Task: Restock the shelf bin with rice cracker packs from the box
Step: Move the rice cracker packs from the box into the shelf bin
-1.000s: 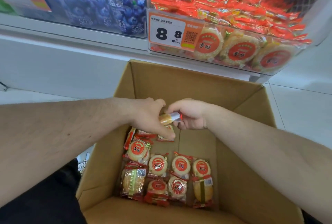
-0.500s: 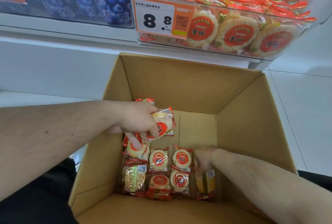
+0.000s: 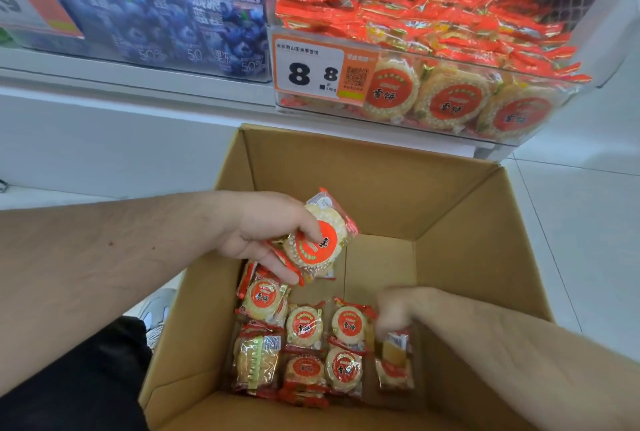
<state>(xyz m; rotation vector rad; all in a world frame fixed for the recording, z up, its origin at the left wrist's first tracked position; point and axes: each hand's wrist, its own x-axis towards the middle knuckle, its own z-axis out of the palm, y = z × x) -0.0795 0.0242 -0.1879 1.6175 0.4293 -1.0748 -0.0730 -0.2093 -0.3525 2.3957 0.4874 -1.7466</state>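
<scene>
My left hand (image 3: 266,236) grips rice cracker packs (image 3: 317,240) above the open box (image 3: 460,223); my blurred right hand (image 3: 394,309) touches a pack (image 3: 394,358) on its floor, below the stocked shelf bin (image 3: 433,98).

Cardboard box (image 3: 460,209) open, centre-bottom of frame. Rice cracker packs (image 3: 304,326) lie flat on its floor at lower centre, clear wrap with red round labels. One pack (image 3: 317,240) tilted mid-frame above them. Shelf bin (image 3: 554,108) upper right, clear-fronted, piled with packs.
</scene>
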